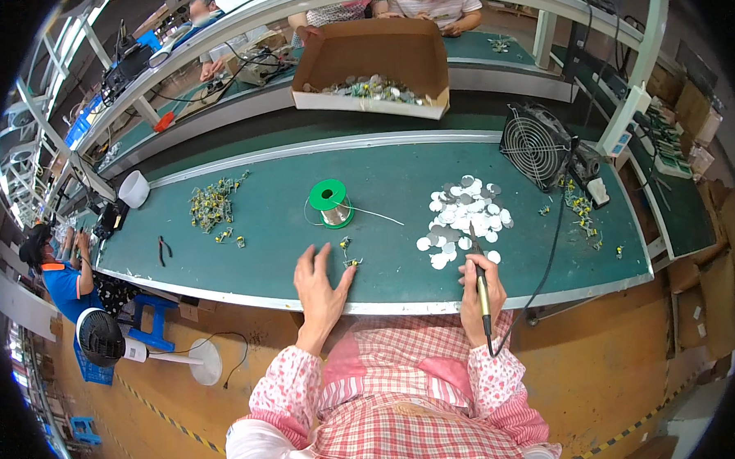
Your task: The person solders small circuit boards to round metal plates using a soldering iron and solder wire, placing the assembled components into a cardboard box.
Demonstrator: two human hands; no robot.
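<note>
L hand (319, 289) spread at bench (246, 272) edge, thumb by sm. yellow part (352, 262), can't tell if touching; R hand (471, 304) pinches soldering iron (483, 295) penlike, prob. for fine control, tip over white discs (465, 210). Green wire spool (331, 205) beyond, end loose, likely for quick reach.

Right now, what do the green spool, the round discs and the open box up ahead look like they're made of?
Spool: probably plastic, judging by its smooth, evenly coloured green flange; the wire wound on it shines like metal.
Discs: perhaps metal, being pale and flat, some greyer.
Box: likely cardboard, with plain matte brown inside and a whitish outer face.
</note>
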